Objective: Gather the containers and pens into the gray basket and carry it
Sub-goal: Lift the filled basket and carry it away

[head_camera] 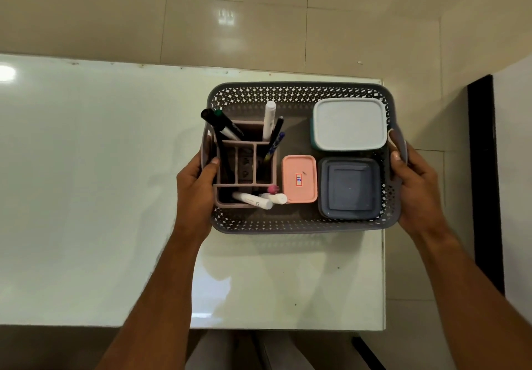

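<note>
The gray perforated plastic basket (299,225) is being gripped at its side handles by the left hand (195,185) and right hand (417,188), over the glossy white table's (86,182) right end, with lidded containers (349,124) and a pink pen holder (244,168) sitting inside.

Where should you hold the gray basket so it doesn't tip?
Hold the basket by the handle at each short end, coming in from both sides, as the left hand and right hand do now. Probably steadiest that way: the pen holder fills one half, the lidded boxes the other, so two end grips balance the load.
</note>
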`<state>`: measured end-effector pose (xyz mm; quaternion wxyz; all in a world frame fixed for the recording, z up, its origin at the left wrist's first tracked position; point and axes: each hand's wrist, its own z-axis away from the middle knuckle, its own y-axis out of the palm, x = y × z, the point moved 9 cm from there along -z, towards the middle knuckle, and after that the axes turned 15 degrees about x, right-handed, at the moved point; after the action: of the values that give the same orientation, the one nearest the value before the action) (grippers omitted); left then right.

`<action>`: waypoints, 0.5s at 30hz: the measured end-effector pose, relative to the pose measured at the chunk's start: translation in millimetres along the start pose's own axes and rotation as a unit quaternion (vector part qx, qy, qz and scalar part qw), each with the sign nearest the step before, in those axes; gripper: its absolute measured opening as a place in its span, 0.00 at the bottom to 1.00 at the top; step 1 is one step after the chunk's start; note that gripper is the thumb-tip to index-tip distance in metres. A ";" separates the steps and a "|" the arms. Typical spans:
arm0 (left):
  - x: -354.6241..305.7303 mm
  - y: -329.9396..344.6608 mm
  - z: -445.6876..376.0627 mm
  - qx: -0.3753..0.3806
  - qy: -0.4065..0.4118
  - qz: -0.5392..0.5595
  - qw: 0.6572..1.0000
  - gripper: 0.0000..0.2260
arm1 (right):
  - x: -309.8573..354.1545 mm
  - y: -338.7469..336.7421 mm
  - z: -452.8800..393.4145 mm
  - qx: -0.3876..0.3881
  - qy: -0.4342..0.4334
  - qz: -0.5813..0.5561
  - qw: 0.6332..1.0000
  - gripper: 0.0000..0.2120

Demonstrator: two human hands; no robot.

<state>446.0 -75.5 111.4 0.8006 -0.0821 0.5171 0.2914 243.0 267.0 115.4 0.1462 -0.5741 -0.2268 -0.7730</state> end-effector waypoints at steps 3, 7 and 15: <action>-6.2 0.5 5.1 0.003 0.003 0.002 1.000 0.14 | 9.7 4.6 4.9 0.004 0.002 -0.003 1.000 0.19; -25.0 -0.9 16.0 0.013 0.007 0.008 1.000 0.14 | 31.9 16.9 17.0 0.008 -0.006 -0.002 1.000 0.19; -92.4 -3.3 64.7 0.029 0.007 0.008 1.000 0.15 | 94.3 49.2 49.7 0.004 -0.003 -0.003 1.000 0.19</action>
<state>471.0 -85.4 221.0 0.7966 -0.0565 0.5319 0.2818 279.6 253.9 226.2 0.1458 -0.5751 -0.2317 -0.7709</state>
